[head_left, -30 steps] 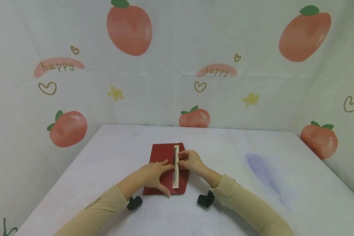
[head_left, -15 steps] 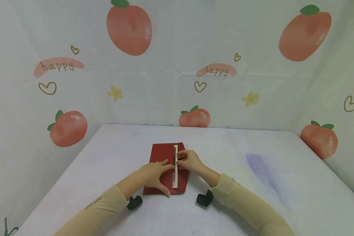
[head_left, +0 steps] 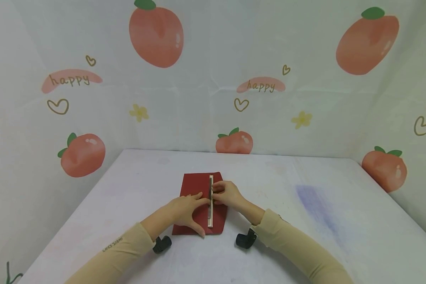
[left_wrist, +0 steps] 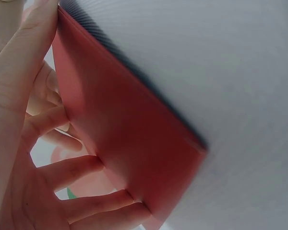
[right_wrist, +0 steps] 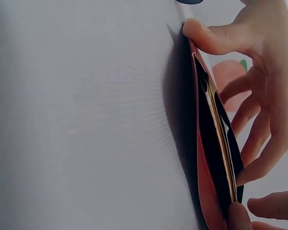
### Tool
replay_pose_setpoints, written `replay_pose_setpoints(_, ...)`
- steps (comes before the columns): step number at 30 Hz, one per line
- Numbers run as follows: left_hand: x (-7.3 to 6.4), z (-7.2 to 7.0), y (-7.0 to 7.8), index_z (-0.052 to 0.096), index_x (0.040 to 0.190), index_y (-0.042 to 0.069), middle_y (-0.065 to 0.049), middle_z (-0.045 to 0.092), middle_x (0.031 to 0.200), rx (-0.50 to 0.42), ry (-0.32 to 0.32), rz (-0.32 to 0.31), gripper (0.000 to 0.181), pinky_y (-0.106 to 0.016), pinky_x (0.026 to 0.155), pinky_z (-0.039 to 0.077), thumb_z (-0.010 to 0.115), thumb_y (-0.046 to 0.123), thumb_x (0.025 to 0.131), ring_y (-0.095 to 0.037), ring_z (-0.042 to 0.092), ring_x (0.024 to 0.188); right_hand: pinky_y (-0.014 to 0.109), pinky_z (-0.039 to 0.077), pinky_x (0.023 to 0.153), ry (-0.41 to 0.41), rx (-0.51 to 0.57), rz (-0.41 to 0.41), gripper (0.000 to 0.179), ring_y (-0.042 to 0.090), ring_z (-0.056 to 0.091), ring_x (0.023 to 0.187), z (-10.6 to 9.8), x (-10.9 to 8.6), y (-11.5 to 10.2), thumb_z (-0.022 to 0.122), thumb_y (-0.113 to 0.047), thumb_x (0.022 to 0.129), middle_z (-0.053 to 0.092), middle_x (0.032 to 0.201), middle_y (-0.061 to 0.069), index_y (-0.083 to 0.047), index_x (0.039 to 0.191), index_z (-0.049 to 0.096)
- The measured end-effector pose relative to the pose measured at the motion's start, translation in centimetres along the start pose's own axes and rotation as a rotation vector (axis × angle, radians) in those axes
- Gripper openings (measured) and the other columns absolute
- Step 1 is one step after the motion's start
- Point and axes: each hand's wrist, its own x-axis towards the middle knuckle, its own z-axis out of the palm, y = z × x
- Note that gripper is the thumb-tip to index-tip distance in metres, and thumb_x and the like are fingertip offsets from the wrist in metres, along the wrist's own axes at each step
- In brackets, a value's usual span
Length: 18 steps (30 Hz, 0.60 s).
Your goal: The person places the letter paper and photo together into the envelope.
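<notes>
A red envelope lies on the table with its flap unfolded to the right. From its mouth shows a narrow strip of a white-edged card, most of which is hidden inside. My left hand spreads over the envelope, thumb near the lower edge, fingers reaching to the mouth. The right hand, fingers bent, pinches the card's outer long edge near its middle. In the right wrist view the envelope's mouth gapes, with the card's pale edges inside. The left wrist view shows the envelope's red face under my left fingers.
The white table carries a bluish smudge at right. Black wrist-worn devices hang below both cuffs. Behind the table stands a white curtain printed with fruit.
The card has slid left, deeper into the envelope, so its visible strip is narrower. My right hand has moved slightly left with it; the left hand has stayed in place.
</notes>
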Motion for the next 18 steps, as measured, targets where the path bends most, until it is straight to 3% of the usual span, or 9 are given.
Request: replay_pose_setpoints(18,0.01,0.06,-0.03,0.043,0.137,0.026,-0.012,0.036,0.15,0.006,0.005,0.007,0.091,-0.055,0.101,0.042,0.073,0.067,0.061,-0.044,0.044,0.129,0.033,0.059,0.07,-0.018,0.015,0.029,0.038,0.021,0.068,0.086,0.09,0.15,-0.16,0.063,0.002,0.084,0.064,0.11,0.023,0.009,0.121,0.055)
